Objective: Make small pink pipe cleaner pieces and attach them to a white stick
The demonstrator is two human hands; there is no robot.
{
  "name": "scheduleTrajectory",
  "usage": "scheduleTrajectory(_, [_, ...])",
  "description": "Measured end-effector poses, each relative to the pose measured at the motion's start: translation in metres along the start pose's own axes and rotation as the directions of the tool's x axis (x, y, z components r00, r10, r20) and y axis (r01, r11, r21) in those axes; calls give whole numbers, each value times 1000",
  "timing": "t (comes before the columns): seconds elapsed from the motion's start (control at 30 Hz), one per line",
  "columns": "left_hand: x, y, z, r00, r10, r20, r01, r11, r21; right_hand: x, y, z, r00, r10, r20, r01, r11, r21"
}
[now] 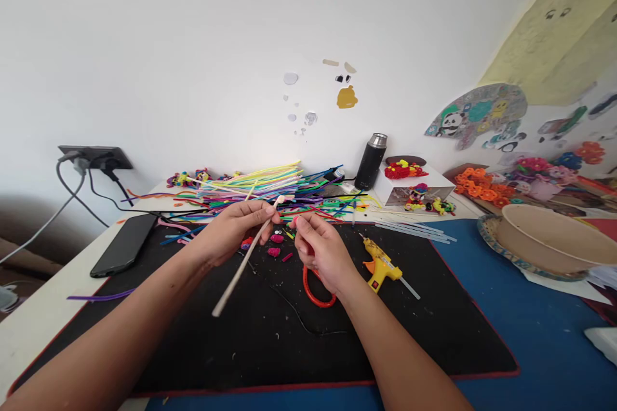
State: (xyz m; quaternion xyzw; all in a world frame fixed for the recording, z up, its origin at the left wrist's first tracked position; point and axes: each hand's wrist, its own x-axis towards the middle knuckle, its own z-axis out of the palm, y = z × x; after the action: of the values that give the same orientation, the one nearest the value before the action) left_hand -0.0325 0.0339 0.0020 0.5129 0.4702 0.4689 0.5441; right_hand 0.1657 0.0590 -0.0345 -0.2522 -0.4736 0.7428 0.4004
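Observation:
My left hand (236, 228) pinches a long cream pipe cleaner (238, 274) between thumb and fingers. Its tail slants down toward me, and its upper end is bent into a small curl above the fingertips. Close by on the right, my right hand (324, 249) is closed, thumb against forefinger. A speck of red shows at its fingertips, too small to name. Below that hand appears a red loop handle (319, 298), its other end hidden. Small magenta fuzzy pieces (274, 252) lie on the black mat (231, 359) between and below my hands.
Behind my hands is a heap of colourful pipe cleaners (260, 183). A yellow glue gun (382, 264) lies to the right, near clear glue sticks (417, 231). A phone (124, 245) rests at left. A black flask (371, 162), white box (409, 189) and beige bowl (554, 237) stand farther back.

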Motion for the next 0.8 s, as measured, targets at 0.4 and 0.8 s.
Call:
scheduleTrajectory(0.4, [-3,-7,13,991,-21,135,-5,981,192,1,1,1,995,-78,-68,73,995,-68])
scheduleTrajectory(0.8, [4,-7,-5,997,36,-61,-34,999,37,3,-1,-4,985,-56,-162,58,998,13])
